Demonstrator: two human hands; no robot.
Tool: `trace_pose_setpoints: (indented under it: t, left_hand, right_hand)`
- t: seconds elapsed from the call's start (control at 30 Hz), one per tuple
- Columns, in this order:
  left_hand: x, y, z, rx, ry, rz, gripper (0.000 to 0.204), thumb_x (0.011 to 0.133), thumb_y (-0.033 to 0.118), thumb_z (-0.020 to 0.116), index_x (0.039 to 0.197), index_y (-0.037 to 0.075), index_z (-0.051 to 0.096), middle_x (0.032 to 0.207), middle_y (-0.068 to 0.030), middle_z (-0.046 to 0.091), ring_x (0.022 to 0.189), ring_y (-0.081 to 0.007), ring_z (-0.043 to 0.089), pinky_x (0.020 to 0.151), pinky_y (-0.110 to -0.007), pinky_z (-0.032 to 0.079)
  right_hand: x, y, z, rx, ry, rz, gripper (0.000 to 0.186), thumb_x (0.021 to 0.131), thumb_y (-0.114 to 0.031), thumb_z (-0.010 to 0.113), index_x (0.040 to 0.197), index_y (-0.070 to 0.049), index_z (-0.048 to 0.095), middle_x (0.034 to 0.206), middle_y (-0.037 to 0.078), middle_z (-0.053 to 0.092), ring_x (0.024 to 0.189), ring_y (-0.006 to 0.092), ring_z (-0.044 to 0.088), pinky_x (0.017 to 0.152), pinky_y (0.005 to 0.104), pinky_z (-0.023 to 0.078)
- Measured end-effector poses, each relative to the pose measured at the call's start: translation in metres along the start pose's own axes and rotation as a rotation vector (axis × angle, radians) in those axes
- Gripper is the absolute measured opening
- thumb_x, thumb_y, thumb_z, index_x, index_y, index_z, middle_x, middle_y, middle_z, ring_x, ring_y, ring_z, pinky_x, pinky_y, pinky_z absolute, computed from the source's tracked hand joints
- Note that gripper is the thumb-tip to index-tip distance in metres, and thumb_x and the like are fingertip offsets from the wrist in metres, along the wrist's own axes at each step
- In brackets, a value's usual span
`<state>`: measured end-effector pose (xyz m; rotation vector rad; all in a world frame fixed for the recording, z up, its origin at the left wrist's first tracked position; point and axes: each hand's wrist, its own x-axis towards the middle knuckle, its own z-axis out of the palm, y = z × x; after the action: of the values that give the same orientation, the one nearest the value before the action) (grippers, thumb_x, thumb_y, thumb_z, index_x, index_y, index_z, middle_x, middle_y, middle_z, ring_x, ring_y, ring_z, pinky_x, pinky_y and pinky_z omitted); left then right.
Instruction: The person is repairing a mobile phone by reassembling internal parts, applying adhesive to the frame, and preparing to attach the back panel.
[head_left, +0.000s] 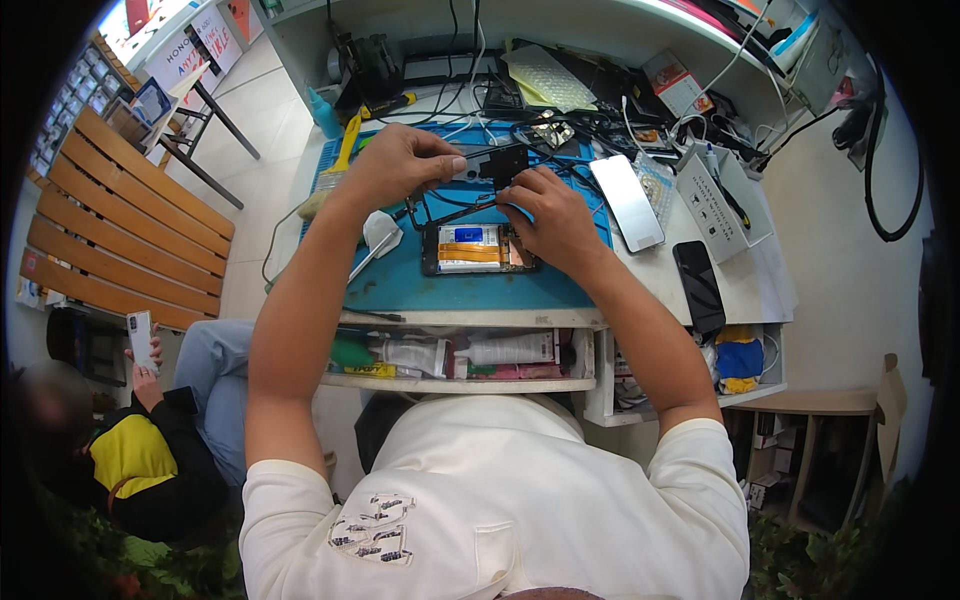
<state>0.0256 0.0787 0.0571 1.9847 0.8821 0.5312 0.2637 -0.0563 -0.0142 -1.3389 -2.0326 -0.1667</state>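
Observation:
An opened phone (pixel 470 248) lies on the blue work mat (pixel 400 290), its white battery, blue label and orange flex strip showing. Just above it, a thin dark phone frame (pixel 460 212) with a black plate part is held up between my hands. My left hand (pixel 405 165) pinches its far left part between thumb and fingers. On the other side, my right hand (pixel 548 212) has its fingers closed on the right edge, close over the opened phone's top right corner. A slim metal tool (pixel 368 258) and a crumpled white wipe (pixel 382 232) lie left of the phone.
A silver-white phone (pixel 627 203) and a black phone (pixel 698 287) lie to the right, beside a white box (pixel 722 205). Cables (pixel 480 100) tangle at the back. A yellow-handled brush (pixel 348 145) rests left. Open drawers (pixel 460 382) jut below the bench. Another person (pixel 135 450) sits at left.

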Motion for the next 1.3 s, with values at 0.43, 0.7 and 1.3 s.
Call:
trace_pose_setpoints:
  t: [0.43, 0.7, 1.3]
  left_hand:
    - [0.000, 0.016, 0.002, 0.083, -0.025, 0.062, 0.034, 0.094, 0.031, 0.088, 0.112, 0.001, 0.087, 0.078, -0.0040, 0.076, 0.067, -0.0109, 0.066, 0.063, -0.028, 0.051]
    - [0.014, -0.001, 0.010, 0.137, -0.029, 0.001, 0.039, 0.097, 0.034, 0.088, 0.122, 0.004, 0.086, 0.085, -0.0040, 0.078, 0.071, -0.0119, 0.066, 0.063, -0.030, 0.050]
    - [0.032, -0.050, 0.026, 0.428, 0.093, 0.359, 0.021, 0.099, 0.023, 0.082, 0.117, 0.011, 0.086, 0.102, -0.0100, 0.076, 0.096, -0.0280, 0.072, 0.085, -0.039, 0.056]
  right_hand:
    - [0.006, -0.001, 0.003, 0.077, 0.036, -0.008, 0.020, 0.091, -0.010, 0.083, 0.110, -0.007, 0.078, 0.104, 0.007, 0.067, 0.099, 0.0285, 0.068, 0.078, 0.0406, 0.060]
    - [0.001, -0.003, 0.005, -0.160, -0.098, -0.094, 0.037, 0.080, -0.006, 0.084, 0.114, -0.010, 0.073, 0.105, 0.008, 0.071, 0.099, 0.0287, 0.071, 0.081, 0.0394, 0.063]
    - [0.001, -0.009, 0.005, 0.083, -0.142, 0.123, 0.027, 0.093, -0.003, 0.077, 0.119, -0.004, 0.074, 0.111, 0.016, 0.077, 0.104, 0.0360, 0.075, 0.091, 0.0444, 0.061]
